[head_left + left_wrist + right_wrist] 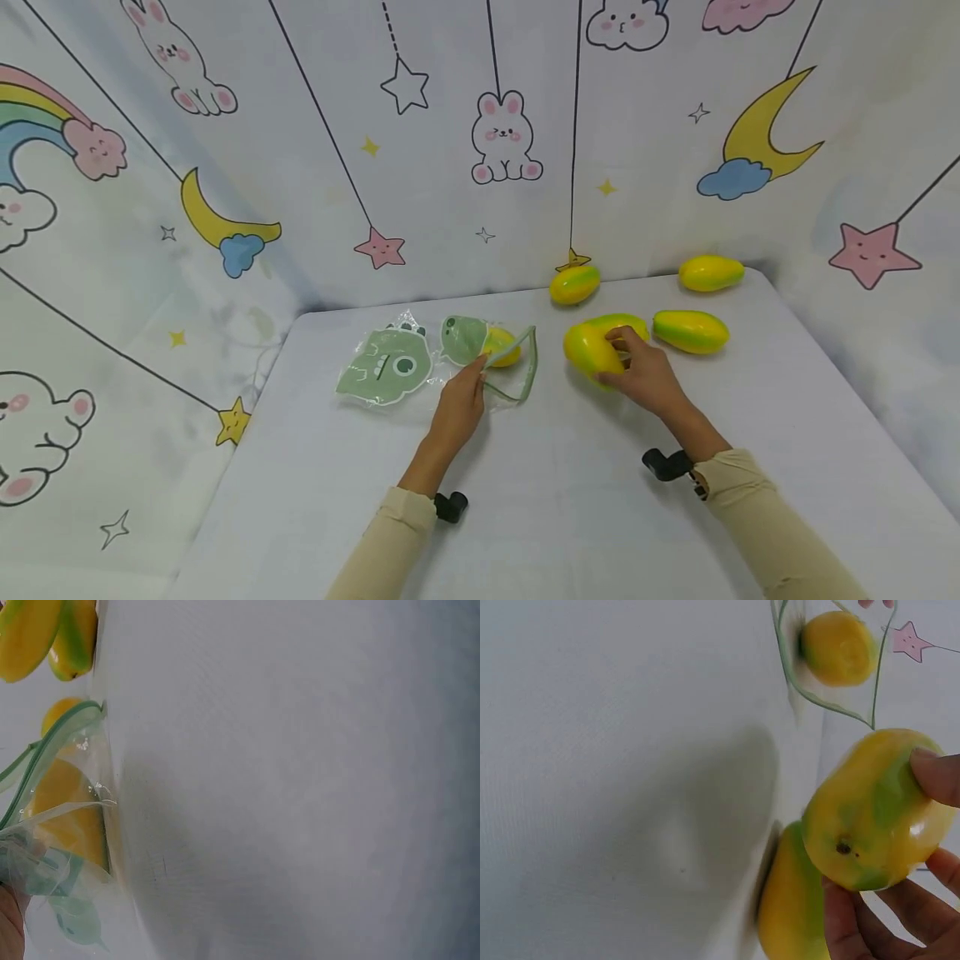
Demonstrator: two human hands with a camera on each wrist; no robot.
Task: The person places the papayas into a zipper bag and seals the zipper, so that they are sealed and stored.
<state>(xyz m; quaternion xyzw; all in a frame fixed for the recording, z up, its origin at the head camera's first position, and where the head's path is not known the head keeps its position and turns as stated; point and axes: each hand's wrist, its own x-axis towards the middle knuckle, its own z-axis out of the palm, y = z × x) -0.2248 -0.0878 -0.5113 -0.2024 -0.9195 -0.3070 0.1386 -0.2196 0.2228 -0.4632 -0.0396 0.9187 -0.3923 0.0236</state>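
One yellow-green fruit (506, 348) is contained in the clear bag (462, 340), pinched near its mouth by the left hand (459, 402); a second fruit (588, 350) is grasped by the right hand (645, 375) outside it; four loose fruits (691, 332) are left on the table (570, 492)

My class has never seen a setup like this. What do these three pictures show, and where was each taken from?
No robot here: these are a person's bare left hand and right hand. The wide picture comes from a camera worn on the head; the close ones come from a left wrist camera and a right wrist camera. On the white table lies a clear bag with green prints and a green-edged opening, with one yellow-green fruit inside. The left hand holds the bag near its opening. The right hand holds another fruit; four more fruits lie outside the bag.
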